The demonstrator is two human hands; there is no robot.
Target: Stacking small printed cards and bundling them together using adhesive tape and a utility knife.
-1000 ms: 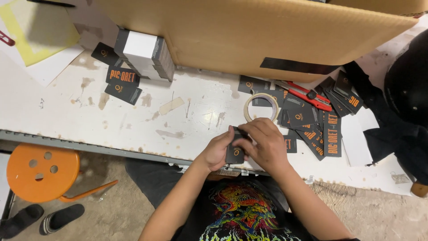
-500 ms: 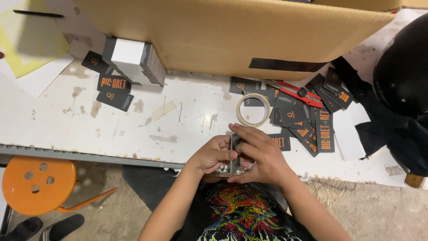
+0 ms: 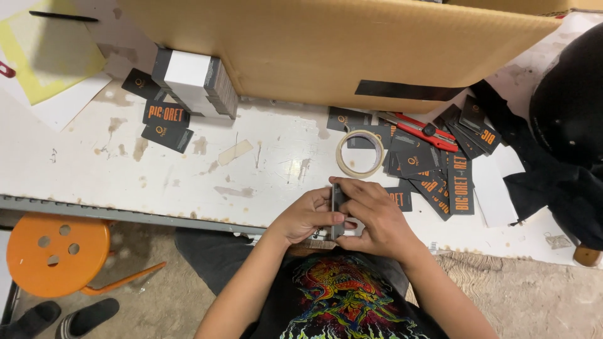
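Both my hands are closed around a small stack of dark rectangular cards (image 3: 338, 210), held on edge at the near rim of the white, stained surface (image 3: 188, 182). My left hand (image 3: 306, 216) grips the stack's left side with the thumb pressing across it; my right hand (image 3: 370, 216) wraps over the right side, fingers lying flat along it. The stack's long axis runs straight away from me, towards the roll of beige tape (image 3: 360, 153). That roll lies just beyond the stack and slightly right, nearer my right hand. Right of the roll: a loose heap of black cards with orange print (image 3: 449, 182) and a red utility knife (image 3: 419, 130). Far left of the roll: a block of white-topped dark cards (image 3: 196, 81). Behind the roll: a large brown cardboard sheet (image 3: 326, 47).
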